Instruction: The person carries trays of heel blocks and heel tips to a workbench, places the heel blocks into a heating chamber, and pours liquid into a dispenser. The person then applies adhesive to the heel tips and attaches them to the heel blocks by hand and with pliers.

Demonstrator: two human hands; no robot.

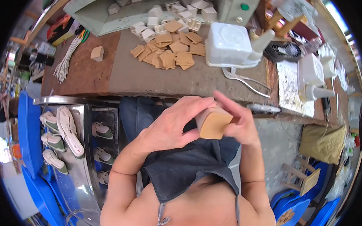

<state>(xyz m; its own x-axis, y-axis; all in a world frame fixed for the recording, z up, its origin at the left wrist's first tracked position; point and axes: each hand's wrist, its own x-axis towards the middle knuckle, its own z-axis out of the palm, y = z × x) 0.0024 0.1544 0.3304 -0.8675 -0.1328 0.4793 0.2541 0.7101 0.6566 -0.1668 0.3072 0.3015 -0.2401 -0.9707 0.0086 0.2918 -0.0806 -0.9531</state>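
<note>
Above my lap, both hands hold a block-shaped shoe heel (215,125) with a flat tan end piece facing me and pale sides. My left hand (166,120) wraps its left side, thumb below and fingers over the top. My right hand (241,122) grips the right side, its index finger raised and somewhat blurred. On the bench (126,79) ahead lies a pile of thin tan heel pieces (167,58). Behind them several pale heel blocks (180,13) are heaped. A single heel (97,53) stands apart on the left.
A white plastic container (229,45) with a nozzle stands beyond metal pliers (248,81). A bundle of white cords (69,59) lies far left. Low on the left, a metal rack (87,157) carries pale shoes (70,129). Blue stools (291,212) and a wooden frame (304,177) are at right.
</note>
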